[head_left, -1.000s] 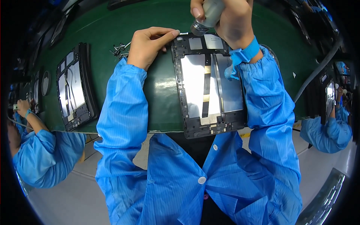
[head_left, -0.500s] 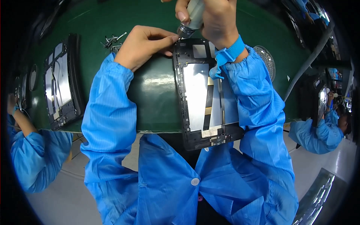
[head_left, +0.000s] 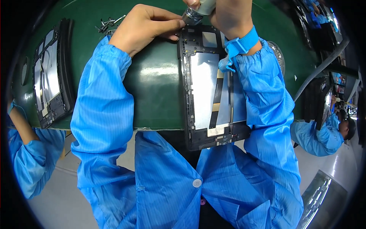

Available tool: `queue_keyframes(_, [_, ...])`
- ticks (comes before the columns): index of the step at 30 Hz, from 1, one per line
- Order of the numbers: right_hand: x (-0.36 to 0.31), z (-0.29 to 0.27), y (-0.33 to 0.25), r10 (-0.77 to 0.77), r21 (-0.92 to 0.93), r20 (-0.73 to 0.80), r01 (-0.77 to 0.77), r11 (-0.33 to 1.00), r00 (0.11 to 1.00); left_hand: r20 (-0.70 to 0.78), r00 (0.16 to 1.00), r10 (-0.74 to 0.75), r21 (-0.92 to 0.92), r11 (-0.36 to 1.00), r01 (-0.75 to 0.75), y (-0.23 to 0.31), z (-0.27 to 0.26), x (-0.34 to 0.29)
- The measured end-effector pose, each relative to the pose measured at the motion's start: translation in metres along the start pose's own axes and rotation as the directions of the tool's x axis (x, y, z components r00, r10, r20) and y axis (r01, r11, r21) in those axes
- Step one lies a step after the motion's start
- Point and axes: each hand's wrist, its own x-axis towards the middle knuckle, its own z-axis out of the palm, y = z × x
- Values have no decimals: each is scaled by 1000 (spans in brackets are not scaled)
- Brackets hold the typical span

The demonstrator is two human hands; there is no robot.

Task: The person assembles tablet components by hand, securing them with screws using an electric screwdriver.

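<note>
An opened tablet housing point(head_left: 204, 91), black with silver plates and a dark ribbon strip, lies lengthwise before me, its near end overhanging the table edge. My right hand point(head_left: 232, 17) is wrapped round a grey power screwdriver point(head_left: 191, 16) with a metal nose, at the housing's far left corner. My left hand point(head_left: 146, 28) is closed in a pinch beside that nose, thumb and forefinger at the same corner. Whatever lies between those fingertips is too small or hidden to name. A blue strap circles my right wrist, its loose end hanging over the housing.
Small dark and silver parts point(head_left: 108, 24) lie beyond my left hand. A round dish point(head_left: 277, 55) of tiny metal pieces sits beside my right forearm. Another opened housing point(head_left: 47, 76) rests at left on the green table point(head_left: 156, 103). A grey cable point(head_left: 322, 68) crosses at right; people in blue work on both sides.
The whole scene sits a little higher in the picture, as the view has shifted. Both hands and the screwdriver stay at the housing's far left corner.
</note>
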Motion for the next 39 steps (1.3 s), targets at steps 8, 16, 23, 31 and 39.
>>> queue_keyframes(8, [0, -3, 0, -42, -46, -2, 42, 998, 999, -5, 1000, 0, 65, 998, 0, -6, -3, 6])
queue_keyframes(16, [-1, -2, 1, -33, -10, 10, 33, 999, 999, -18, 1000, -10, 98, 995, 12, -6, -2, 4])
queue_keyframes(23, [0, 2, 2, -71, -28, 5, 71, 997, 997, -9, 999, -32, 64, 997, 33, -8, -6, 4])
queue_keyframes(31, [1, -1, 4, -78, -33, -42, 77, 996, 996, 0, 999, -51, 89, 995, 51, 7, 4, 2])
queue_keyframes(39, [-3, 8, 1, -46, 18, -94, 48, 999, 995, -24, 998, -60, 120, 991, 62, 15, 0, -5])
